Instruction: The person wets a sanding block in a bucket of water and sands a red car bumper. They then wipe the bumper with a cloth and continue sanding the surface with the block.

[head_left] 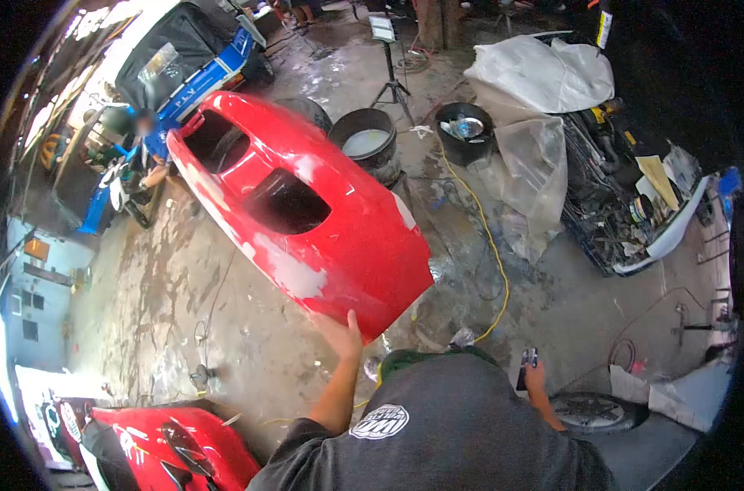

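A large red car bumper [347, 245] with pale grey sanded or filled patches and two dark openings stands tilted in front of me. My left hand [339, 334] rests on its near lower edge, thumb up and fingers partly hidden at the panel's edge. Off to the right and away from the bumper, my right hand [534, 376] is closed around a small dark-and-silver object [530, 358]. Its kind is too small to make out.
Two black buckets [364, 141] [465, 134] and a work light on a tripod [391, 69] stand behind the bumper. A yellow cord [496, 254] crosses the wet floor. An exposed engine bay [625, 188] is at right, a wheel [593, 412] lower right, another red panel [184, 446] lower left. A person [153, 143] is beyond.
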Demonstrator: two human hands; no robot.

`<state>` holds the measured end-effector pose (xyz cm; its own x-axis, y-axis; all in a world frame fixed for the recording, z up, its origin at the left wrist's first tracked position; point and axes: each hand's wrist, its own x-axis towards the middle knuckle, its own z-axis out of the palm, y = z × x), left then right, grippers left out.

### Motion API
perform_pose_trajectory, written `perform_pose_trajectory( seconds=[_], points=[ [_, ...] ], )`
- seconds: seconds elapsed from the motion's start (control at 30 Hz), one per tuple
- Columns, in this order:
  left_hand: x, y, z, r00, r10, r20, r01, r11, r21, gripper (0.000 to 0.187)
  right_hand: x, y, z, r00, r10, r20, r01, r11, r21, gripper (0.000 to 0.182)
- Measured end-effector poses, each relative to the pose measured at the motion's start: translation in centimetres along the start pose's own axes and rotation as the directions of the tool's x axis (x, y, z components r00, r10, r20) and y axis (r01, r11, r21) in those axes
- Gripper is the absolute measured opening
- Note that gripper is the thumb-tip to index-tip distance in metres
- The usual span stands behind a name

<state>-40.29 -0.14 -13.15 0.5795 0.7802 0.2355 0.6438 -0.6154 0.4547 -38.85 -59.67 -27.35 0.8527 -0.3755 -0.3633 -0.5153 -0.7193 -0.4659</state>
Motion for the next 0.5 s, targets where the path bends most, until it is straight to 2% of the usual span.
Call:
perform_pose_trajectory(
  seconds=[0.03,0.1,0.2,0.3,0.37,0.47,0.5],
  points=[
    [-1.4,0.3,1.6,0.995,-0.095,0.017,0.096,0.994,-0.046,0.108,0.3,-1.7,-3.2,0.999,0.029,0.045,-0.028,0.999,-0.029,0.033],
    [-3.8,0.1,4.5,0.958,-0.278,0.069,0.285,0.949,-0.139,0.11,2.2,-2.7,-5.0,0.994,0.057,0.098,-0.05,0.996,-0.075,0.036],
    [-5.2,0.3,6.9,0.848,-0.492,0.198,0.528,0.753,-0.393,0.113,7.5,-0.5,-5.7,0.994,0.038,0.099,-0.026,0.993,-0.118,0.041],
    [-3.9,2.1,7.4,0.793,-0.596,0.124,0.595,0.717,-0.362,0.115,11.6,-2.0,-6.7,0.997,-0.013,0.078,0.023,0.991,-0.129,0.037],
    [-2.8,1.8,8.3,0.755,-0.638,0.15,0.654,0.721,-0.229,0.116,12.2,-4.9,-7.3,0.996,-0.077,0.049,0.081,0.991,-0.104,0.032],
    [-1.6,0.3,10.9,0.704,-0.681,0.201,0.696,0.718,-0.008,0.118,14.1,-7.7,-6.2,0.995,-0.042,0.093,0.037,0.998,0.054,0.034],
    [-1.9,0.7,10.8,0.7,-0.687,0.196,0.698,0.716,0.017,0.119,15.3,-7.7,-5.1,0.994,-0.057,0.093,0.055,0.998,0.019,0.035]
  ],
)
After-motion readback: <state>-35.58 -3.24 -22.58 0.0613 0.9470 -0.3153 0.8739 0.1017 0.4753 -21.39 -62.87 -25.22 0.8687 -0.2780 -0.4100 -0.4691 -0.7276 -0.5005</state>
